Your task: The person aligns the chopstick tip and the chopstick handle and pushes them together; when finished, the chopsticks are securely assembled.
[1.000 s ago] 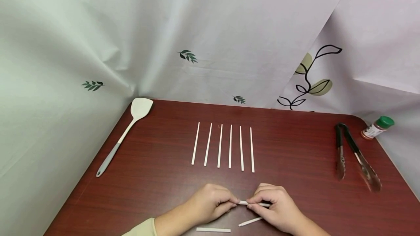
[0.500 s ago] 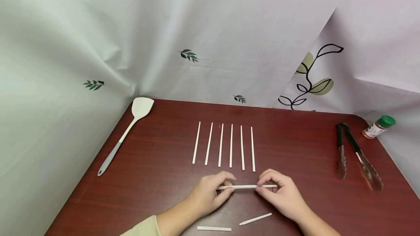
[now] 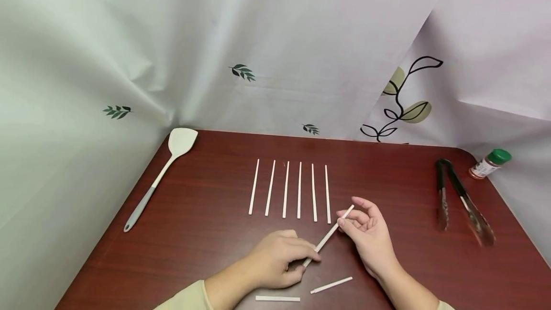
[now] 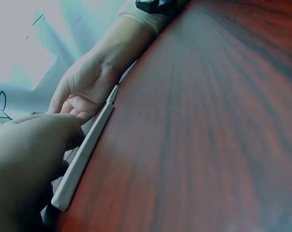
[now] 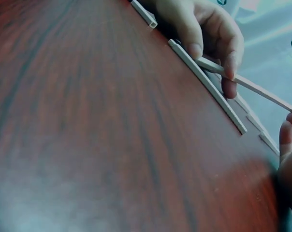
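Observation:
A white chopstick (image 3: 328,238) slants between both hands over the table. My left hand (image 3: 280,258) pinches its near end between thumb and fingers, while my right hand (image 3: 368,236) pinches it near the far end, other fingers loosely curled. Closer to me lie two shorter chopstick pieces. One piece (image 3: 331,285) has a narrow peg at its left end; the other piece (image 3: 277,298) shows a hollow square end (image 5: 152,24) in the right wrist view. Beyond the hands, several white chopsticks (image 3: 285,189) lie side by side in a spaced row, pointing away from me.
At the left edge lies a white spatula (image 3: 181,142) with a grey handle. Metal tongs (image 3: 462,195) with black handles rest at the right, near a green-capped seasoning bottle (image 3: 484,168). A white leaf-print curtain (image 3: 275,37) borders the dark red table (image 3: 206,181).
The chopstick went from level, low between the hands, to slanting up toward the right. My right hand moved away from me with its end; the short peg-ended piece became fully visible.

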Available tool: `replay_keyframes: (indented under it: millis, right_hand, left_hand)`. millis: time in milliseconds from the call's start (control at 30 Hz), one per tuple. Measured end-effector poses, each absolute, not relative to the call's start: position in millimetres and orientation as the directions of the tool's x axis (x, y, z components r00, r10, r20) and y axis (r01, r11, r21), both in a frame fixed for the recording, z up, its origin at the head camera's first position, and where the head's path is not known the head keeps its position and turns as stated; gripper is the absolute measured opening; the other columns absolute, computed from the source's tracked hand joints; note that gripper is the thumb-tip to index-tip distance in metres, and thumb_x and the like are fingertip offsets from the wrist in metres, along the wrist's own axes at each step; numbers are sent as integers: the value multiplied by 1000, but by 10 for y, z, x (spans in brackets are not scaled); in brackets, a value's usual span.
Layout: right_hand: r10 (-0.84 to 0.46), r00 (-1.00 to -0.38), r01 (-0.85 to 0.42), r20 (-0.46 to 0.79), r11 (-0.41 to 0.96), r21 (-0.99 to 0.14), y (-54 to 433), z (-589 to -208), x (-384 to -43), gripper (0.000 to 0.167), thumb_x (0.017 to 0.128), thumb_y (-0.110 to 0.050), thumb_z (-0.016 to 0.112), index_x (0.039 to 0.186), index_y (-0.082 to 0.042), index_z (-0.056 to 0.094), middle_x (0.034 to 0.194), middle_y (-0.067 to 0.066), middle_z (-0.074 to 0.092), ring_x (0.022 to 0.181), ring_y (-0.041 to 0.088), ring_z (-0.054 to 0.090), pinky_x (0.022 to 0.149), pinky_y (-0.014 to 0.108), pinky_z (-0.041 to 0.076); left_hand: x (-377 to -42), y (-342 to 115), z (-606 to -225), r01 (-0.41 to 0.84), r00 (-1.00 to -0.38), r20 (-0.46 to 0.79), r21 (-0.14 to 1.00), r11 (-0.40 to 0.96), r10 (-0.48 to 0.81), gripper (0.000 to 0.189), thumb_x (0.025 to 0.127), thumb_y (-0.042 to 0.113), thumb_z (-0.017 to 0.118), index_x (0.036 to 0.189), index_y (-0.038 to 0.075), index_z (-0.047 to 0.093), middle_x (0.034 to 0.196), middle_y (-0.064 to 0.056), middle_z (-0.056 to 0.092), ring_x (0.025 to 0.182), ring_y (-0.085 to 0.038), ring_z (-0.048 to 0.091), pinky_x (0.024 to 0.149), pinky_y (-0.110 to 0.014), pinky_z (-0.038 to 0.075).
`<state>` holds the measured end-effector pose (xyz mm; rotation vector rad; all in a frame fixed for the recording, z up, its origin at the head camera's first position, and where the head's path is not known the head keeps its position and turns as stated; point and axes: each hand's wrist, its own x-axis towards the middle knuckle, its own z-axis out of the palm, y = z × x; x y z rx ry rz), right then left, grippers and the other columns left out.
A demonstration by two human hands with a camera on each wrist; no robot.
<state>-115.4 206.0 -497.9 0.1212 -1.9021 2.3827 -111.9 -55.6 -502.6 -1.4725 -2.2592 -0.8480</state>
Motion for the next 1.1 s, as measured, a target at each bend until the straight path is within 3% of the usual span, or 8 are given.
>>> replay_keyframes:
  millis: [167, 333, 467, 600, 667, 767, 933, 1100]
  right_hand:
    - [42, -989, -147, 141, -237, -960, 2067, -4977, -1241, 58, 90, 23, 66, 140, 18, 37, 102, 17, 75, 85, 12, 74, 72, 25, 60]
    - [30, -979, -202, 200, -167, -965, 2119, -4989, -1401, 55, 90, 22, 68, 139, 21, 43, 98, 17, 74, 83, 13, 73, 72, 25, 60]
    - [30, -951, -307, 309, 61, -950, 2196, -5018, -1531, 45, 89, 18, 73, 131, 17, 57, 93, 13, 72, 81, 10, 70, 70, 19, 56]
    - [3, -872, -447, 489, 400, -800, 2283, -5039, -1664, 27, 87, 8, 79, 113, 6, 72, 97, 8, 71, 85, 12, 68, 76, 16, 52]
    - [-22, -841, -467, 540, 531, -707, 2339, -5045, -1734, 19, 85, 2, 81, 103, -1, 76, 101, 7, 71, 93, 18, 67, 85, 19, 49]
    - [-52, -841, -435, 538, 655, -618, 2398, -5055, -1822, 11, 84, -7, 82, 94, -7, 77, 105, 8, 70, 104, 29, 61, 92, 34, 43]
    - [-110, -890, -378, 443, 721, -581, 2440, -5079, -1871, 22, 82, -14, 83, 103, -6, 80, 113, 13, 67, 117, 41, 53, 98, 53, 39]
    - [-161, -893, -389, 421, 748, -538, 2467, -5075, -1845, 41, 81, -14, 80, 121, -5, 79, 120, 14, 65, 122, 43, 51, 102, 59, 37]
  left_hand:
    - [-1137, -479, -5008, 923, -385, 524, 241, 301, 760, 35, 94, 19, 77, 128, 24, 74, 120, 16, 72, 89, -3, 59, 86, -17, 47]
    - [-1200, -360, -5015, 910, -408, 500, 286, 299, 764, 38, 94, 24, 82, 130, 17, 72, 124, 6, 69, 105, -11, 63, 97, -20, 48]
    - [-1246, -230, -5025, 919, -394, 524, 225, 324, 755, 37, 90, 30, 84, 125, 19, 75, 133, 1, 66, 114, -15, 62, 102, -26, 47]
    - [-1227, -78, -5028, 915, -392, 532, 143, 377, 750, 36, 86, 37, 83, 120, 25, 76, 139, 2, 64, 121, -14, 59, 95, -28, 46]
    - [-1206, 9, -5031, 907, -404, 525, 126, 402, 749, 35, 85, 39, 82, 117, 27, 76, 139, 3, 64, 123, -14, 58, 92, -29, 45]
    - [-1190, 115, -5031, 887, -442, 495, 120, 445, 748, 33, 85, 41, 81, 116, 30, 76, 138, 5, 65, 122, -14, 57, 89, -30, 44]
    - [-1227, 236, -5025, 848, -504, 447, 91, 522, 739, 31, 85, 46, 80, 113, 34, 76, 135, 8, 66, 122, -13, 55, 89, -31, 42]
    - [-1276, 324, -5026, 827, -509, 473, 39, 560, 719, 29, 84, 51, 79, 109, 35, 77, 130, 8, 67, 119, -12, 55, 87, -31, 42]
